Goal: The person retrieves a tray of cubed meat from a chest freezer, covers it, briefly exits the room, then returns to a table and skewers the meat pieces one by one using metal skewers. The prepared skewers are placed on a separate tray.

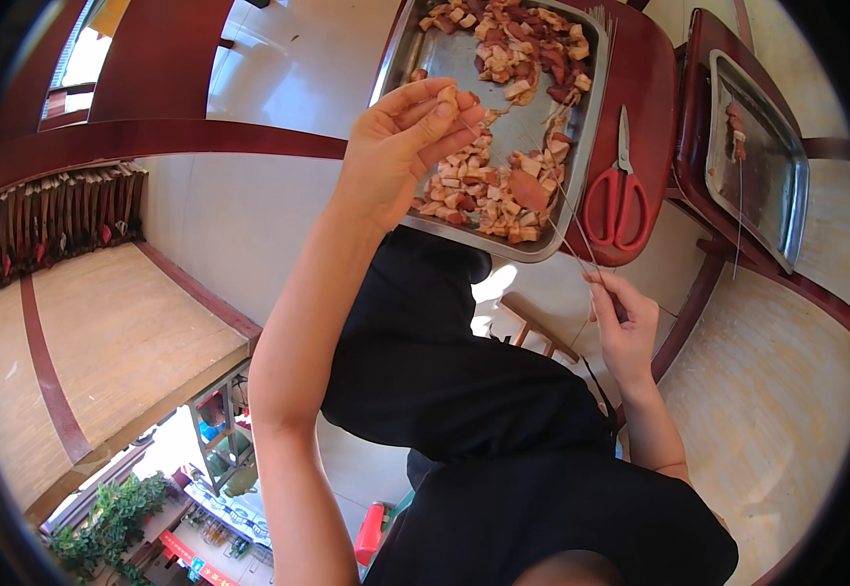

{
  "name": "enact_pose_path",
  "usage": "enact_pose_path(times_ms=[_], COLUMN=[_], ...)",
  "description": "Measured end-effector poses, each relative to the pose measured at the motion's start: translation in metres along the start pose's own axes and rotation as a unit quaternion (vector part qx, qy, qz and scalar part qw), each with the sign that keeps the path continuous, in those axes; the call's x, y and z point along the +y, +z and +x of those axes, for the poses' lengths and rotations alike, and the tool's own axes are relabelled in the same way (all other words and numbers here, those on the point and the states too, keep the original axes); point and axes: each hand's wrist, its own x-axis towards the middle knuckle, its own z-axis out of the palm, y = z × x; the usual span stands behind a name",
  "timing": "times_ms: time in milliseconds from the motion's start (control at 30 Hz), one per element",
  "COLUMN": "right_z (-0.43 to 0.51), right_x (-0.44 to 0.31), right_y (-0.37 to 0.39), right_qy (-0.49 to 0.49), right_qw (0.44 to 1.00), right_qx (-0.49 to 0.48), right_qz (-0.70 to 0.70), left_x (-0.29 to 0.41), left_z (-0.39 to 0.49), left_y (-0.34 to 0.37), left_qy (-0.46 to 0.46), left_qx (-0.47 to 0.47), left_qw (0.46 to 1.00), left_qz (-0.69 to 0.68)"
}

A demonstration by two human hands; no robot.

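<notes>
My left hand (410, 135) is raised over the metal tray (575, 212), pinching a small pale piece of meat (448, 95) between thumb and fingertips. Low on the right, beyond the tray's near corner, my right hand (624, 319) grips thin metal skewers (575, 253) by their ends. They slant up over the tray towards my left hand. One flat pink slice of meat (527, 192) appears threaded partway along a skewer. Diced pale meat (462, 179) lies in the tray's near half, and a mixed heap of darker red and pale pieces (520, 51) at its far side.
Red-handled scissors (619, 201) lie on the dark red stool (645, 95) beside the tray. More thin skewers (604, 26) rest at the tray's far right edge. On a chair to the right, a second metal tray (769, 198) holds a loaded skewer (737, 135). A wooden table (132, 322) stands left.
</notes>
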Motion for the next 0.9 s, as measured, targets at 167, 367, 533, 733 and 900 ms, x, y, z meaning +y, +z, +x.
enact_pose_path(times_ms=[167,367,533,733,900], right_z=[-0.002,-0.001,-0.001,0.003,0.018], right_x=[0.004,0.001,0.002,-0.001,-0.007], right_y=[0.007,0.017,0.024,0.036,0.042], right_qy=[0.016,0.062,0.058,0.013,0.014], right_qw=[1.0,0.994,0.993,0.997,0.994], right_qx=[0.008,-0.018,-0.019,0.005,0.01], right_qz=[0.021,0.086,0.102,0.081,0.105], left_x=[0.0,-0.003,-0.003,-0.017,-0.022], left_z=[-0.003,-0.004,-0.006,-0.012,-0.013], left_y=[0.007,0.012,0.013,0.021,0.029], left_qy=[0.01,0.013,0.0,-0.055,-0.094], left_qx=[0.02,0.031,0.023,-0.029,-0.012], left_qw=[0.999,0.997,0.996,0.994,0.994], left_qz=[-0.033,-0.071,-0.083,-0.087,-0.06])
